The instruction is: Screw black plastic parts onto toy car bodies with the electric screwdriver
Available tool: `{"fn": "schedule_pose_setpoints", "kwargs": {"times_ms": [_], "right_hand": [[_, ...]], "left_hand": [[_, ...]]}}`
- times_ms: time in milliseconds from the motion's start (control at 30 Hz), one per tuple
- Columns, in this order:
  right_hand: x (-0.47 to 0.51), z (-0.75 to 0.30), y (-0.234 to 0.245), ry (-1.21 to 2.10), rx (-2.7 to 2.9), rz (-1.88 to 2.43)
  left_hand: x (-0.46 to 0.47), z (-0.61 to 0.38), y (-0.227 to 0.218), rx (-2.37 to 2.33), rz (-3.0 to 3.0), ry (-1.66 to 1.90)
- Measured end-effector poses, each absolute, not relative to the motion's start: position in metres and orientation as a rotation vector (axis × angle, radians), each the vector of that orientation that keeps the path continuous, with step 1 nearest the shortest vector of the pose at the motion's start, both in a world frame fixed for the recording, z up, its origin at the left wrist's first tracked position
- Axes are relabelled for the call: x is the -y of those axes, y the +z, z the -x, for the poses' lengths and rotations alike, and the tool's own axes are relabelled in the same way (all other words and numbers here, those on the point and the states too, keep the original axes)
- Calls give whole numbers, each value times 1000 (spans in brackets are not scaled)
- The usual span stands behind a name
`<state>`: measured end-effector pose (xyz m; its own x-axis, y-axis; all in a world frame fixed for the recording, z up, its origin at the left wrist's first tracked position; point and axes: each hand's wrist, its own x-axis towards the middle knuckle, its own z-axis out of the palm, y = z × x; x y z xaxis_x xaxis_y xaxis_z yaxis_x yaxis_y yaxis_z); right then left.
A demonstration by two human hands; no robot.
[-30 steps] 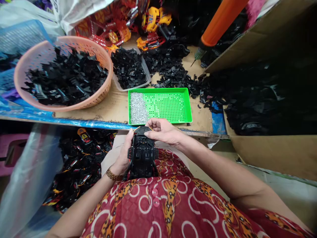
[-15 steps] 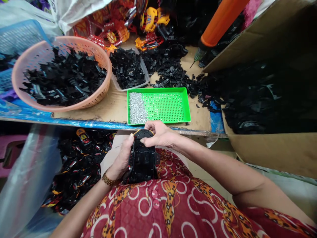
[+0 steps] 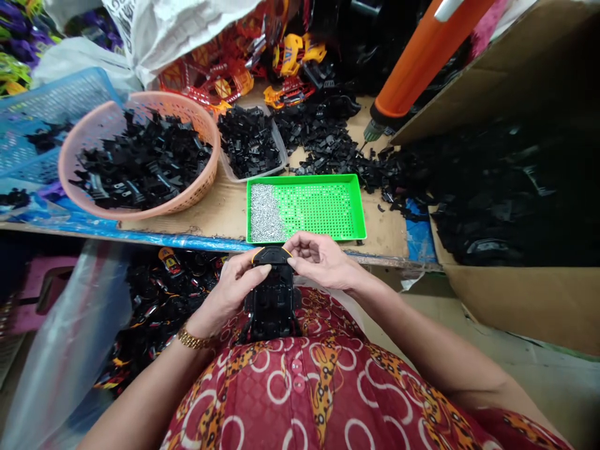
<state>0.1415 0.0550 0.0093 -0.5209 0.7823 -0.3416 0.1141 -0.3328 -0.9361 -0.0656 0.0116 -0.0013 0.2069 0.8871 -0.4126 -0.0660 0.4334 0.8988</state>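
Note:
A black plastic toy car chassis (image 3: 272, 300) rests on my lap, its far rounded end edged with a thin yellow line. My left hand (image 3: 237, 284) grips that end from the left, thumb lying on top. On the right corner of the same end, my right hand (image 3: 321, 259) pinches with thumb and fingers. Just beyond the hands is a green perforated tray (image 3: 323, 209), with a heap of small silvery screws (image 3: 267, 212) at its left. The undersides of the fingers are partly hidden by the chassis.
A peach basket (image 3: 213, 156) and a clear tub (image 3: 281, 140) hold black plastic parts. An orange electric screwdriver (image 3: 407, 69) hangs point down at the right, beside a cardboard box (image 3: 515, 287). Toy cars (image 3: 171, 262) lie below the bench at left.
My right hand has shifted from the top of the chassis end to its right corner. My left thumb now lies across the top. The whole view has shifted slightly.

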Motion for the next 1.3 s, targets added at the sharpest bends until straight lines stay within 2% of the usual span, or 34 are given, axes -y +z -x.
{"fn": "schedule_pose_setpoints", "kwargs": {"times_ms": [367,467,633,700,800,933,1167,1300], "right_hand": [[-62,-154,14,1910,1454,1178],[-80,-186,27,1609,1492,1190],[-136,-249,56,746,1190,1320],[-168,-263,66,615,1244,1300],[-218,-268,78,581,1371,1236],[-252,-252,87,737,1494,1048],[-203,-230,69,570,1395,1116],[-193,-234,89,659,1404,1060]], "left_hand": [[-24,57,13,-1167,-767,727],[-25,56,8,-1169,-630,703],[-24,55,5,-1181,-561,750],[-23,54,6,-1191,-558,758],[-21,52,8,-1199,-541,768],[-19,52,7,-1193,-486,803],[-18,57,-4,-1163,-462,786],[-19,57,-3,-1140,-484,813]]}}
